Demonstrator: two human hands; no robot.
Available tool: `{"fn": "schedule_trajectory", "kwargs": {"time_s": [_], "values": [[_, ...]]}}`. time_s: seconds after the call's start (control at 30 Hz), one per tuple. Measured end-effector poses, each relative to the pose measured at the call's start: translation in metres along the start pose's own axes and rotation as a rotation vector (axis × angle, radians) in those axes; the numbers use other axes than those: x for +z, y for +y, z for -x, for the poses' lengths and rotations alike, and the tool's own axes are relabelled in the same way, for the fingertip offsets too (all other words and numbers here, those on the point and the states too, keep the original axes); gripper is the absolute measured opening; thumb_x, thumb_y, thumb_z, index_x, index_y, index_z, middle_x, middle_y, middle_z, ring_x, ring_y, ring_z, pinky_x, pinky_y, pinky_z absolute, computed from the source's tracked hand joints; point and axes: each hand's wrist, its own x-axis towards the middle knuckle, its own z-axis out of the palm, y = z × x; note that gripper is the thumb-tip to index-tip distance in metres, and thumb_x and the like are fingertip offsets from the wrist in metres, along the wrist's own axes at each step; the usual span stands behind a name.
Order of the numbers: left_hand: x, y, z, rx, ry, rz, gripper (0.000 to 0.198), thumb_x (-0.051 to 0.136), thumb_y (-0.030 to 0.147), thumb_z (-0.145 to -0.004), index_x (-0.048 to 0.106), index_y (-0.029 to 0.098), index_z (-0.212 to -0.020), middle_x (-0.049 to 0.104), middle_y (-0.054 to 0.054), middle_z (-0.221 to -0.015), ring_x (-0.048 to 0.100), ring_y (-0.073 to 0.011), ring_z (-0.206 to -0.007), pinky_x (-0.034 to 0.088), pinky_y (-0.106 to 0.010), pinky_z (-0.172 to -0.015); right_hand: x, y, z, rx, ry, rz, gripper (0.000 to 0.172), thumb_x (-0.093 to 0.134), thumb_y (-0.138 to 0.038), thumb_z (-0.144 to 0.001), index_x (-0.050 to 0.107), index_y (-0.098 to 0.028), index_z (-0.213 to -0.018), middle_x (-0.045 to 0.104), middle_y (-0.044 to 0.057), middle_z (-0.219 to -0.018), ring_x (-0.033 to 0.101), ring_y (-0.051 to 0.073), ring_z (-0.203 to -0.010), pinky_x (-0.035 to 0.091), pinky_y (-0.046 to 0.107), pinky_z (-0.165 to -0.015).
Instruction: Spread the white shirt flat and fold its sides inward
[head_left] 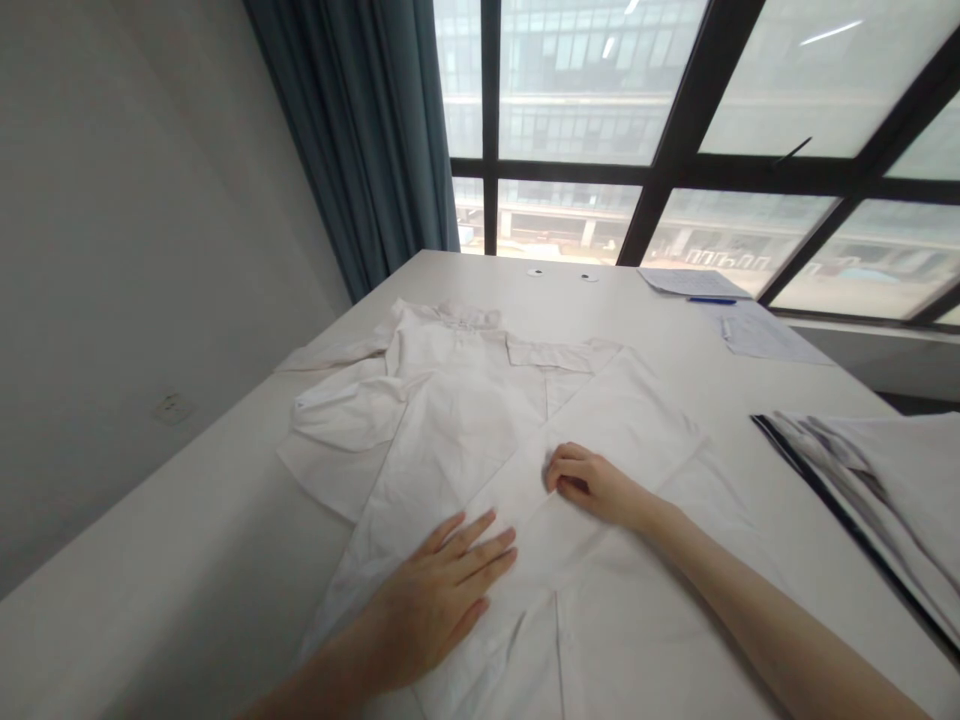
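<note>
A long white table [187, 560] is seen filling the lower part of the view, set against a large dark-framed window [675, 150] with a blue-grey curtain [360, 130] drawn to its left. A white shirt [465, 420] is spread across the middle of the table, collar toward the window, with one sleeve folded diagonally over the body and the other bunched at the far left. At the right edge of the table a stack of folded striped garments [885, 480] is laid, well apart from the shirt. Sheets of paper [757, 335] are placed near the window, with a blue pen [711, 300] resting on them.

The left hand [439, 595] is laid flat on the lower part of the shirt, fingers extended and slightly spread, nothing gripped. The right hand [592, 485] is set on the folded sleeve near the shirt's middle, its fingers curled inward and pinching the edge of the fabric.
</note>
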Motion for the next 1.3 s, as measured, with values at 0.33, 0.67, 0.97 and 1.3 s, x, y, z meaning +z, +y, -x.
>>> {"fn": "schedule_trajectory", "kwargs": {"time_s": [0.33,0.67,0.97,1.3], "values": [[-0.003,0.001,-0.001,0.018,-0.013,0.014,0.057,0.050,0.008,-0.089,0.042,0.025,-0.144,0.046,0.001,-0.149,0.031,-0.0198,-0.144,0.027,-0.040,-0.118,0.008,-0.005,0.001,-0.039,-0.007,0.104,0.011,0.060,-0.020,-0.090,0.065,-0.021,-0.100,0.063,0.006,-0.098,0.056,0.018,-0.094,0.043,0.034,-0.087],[0.000,-0.001,0.001,0.017,0.006,0.038,0.058,0.051,0.008,-0.089,0.042,0.026,-0.144,0.047,0.001,-0.148,0.030,-0.0192,-0.144,0.026,-0.041,-0.119,0.002,-0.007,-0.001,-0.034,-0.037,0.091,0.022,0.043,-0.020,-0.099,0.065,-0.019,-0.098,0.064,0.008,-0.097,0.058,0.017,-0.094,0.045,0.032,-0.086],[-0.001,0.000,0.000,0.008,0.013,0.069,0.058,0.048,0.009,-0.090,0.041,0.027,-0.145,0.048,-0.001,-0.147,0.032,-0.0201,-0.143,0.028,-0.042,-0.118,0.002,-0.006,-0.001,-0.057,-0.038,0.233,0.026,0.044,-0.030,-0.101,0.067,-0.020,-0.095,0.066,0.007,-0.095,0.060,0.016,-0.089,0.045,0.030,-0.083],[-0.003,0.000,0.000,0.007,0.008,0.083,0.057,0.049,0.009,-0.090,0.043,0.026,-0.144,0.049,-0.001,-0.146,0.033,-0.0200,-0.143,0.028,-0.042,-0.118,0.004,-0.010,0.002,-0.188,-0.066,0.596,0.026,0.036,-0.020,-0.102,0.061,-0.014,-0.096,0.062,0.009,-0.085,0.055,0.020,-0.078,0.044,0.033,-0.077]]}}
